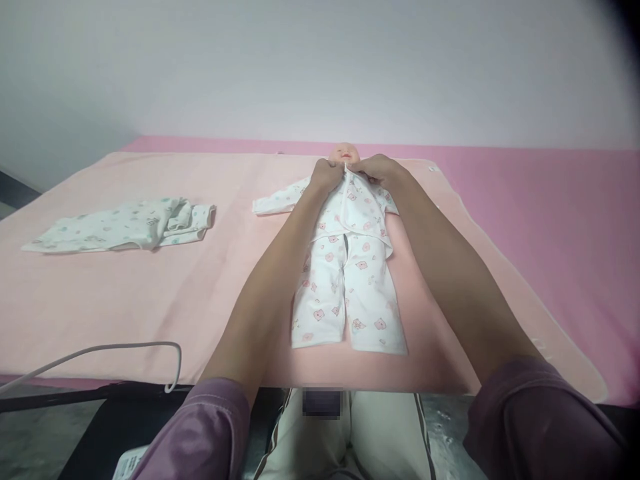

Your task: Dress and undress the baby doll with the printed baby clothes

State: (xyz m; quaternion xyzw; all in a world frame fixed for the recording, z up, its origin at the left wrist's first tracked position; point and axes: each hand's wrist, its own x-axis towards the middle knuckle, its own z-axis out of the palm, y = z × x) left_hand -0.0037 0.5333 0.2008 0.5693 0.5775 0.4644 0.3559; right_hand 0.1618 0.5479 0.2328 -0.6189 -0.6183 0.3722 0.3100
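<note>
A baby doll [345, 153] lies on its back, its head at the far side of the table. It wears a white patterned top [350, 207] and white patterned trousers [324, 293]. My left hand [327, 175] pinches the top's collar just below the doll's chin. On the other side of the neckline, my right hand [380, 168] has its fingers closed on the collar too. One sleeve of the top stretches out to the left; the other is partly hidden by my right forearm.
Folded white patterned clothing [120, 227] lies on the left of the pink mat [225, 300]. A pink cover [550, 220] shows beneath the mat. A pale cable [125, 345] curves over the near left edge. Behind the table stands a wall.
</note>
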